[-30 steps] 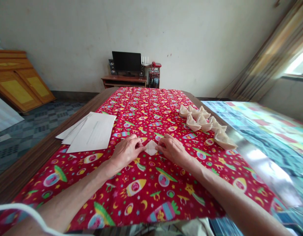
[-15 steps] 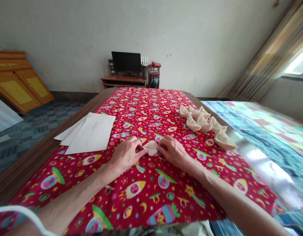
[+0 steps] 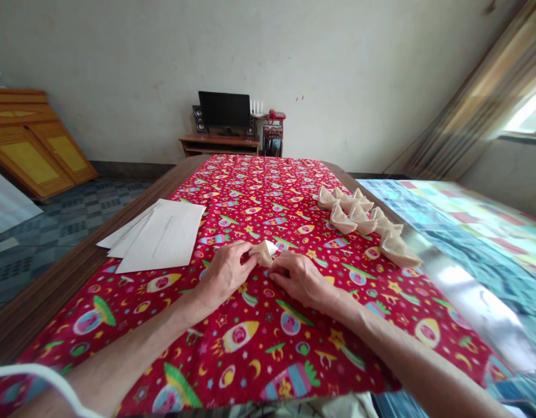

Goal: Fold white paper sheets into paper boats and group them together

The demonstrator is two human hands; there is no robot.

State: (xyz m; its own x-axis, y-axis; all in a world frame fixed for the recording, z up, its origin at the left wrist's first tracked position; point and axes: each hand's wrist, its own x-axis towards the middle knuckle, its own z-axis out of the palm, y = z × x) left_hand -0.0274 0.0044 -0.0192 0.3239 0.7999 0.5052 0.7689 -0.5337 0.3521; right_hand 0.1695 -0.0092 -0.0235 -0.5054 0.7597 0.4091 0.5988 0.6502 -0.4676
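Note:
A small cream-coloured folded paper (image 3: 263, 255) stands tilted between my hands over the middle of the red cloth, a white inner face showing on its right side. My left hand (image 3: 228, 268) pinches its left end between thumb and fingers. At its lower right corner, the curled fingers of my right hand (image 3: 299, 278) close on the edge; the fingertips are partly hidden. Off to the right, several folded paper boats (image 3: 358, 219) of the same colour sit grouped in rows. A fanned stack of white paper sheets (image 3: 161, 238) lies to the left of my hands.
The red patterned tablecloth (image 3: 245, 360) covers a brown wooden table (image 3: 119, 232). Behind it stand a monitor (image 3: 224, 109) and speakers on a low desk. A bed (image 3: 459, 232) is on the right, a wooden cabinet (image 3: 41, 148) on the left. A white cable (image 3: 41, 371) crosses the lower left.
The folded paper has turned and tipped up, now showing a raised white point. My right hand has shifted slightly down and left to its lower corner; the left keeps its pinch.

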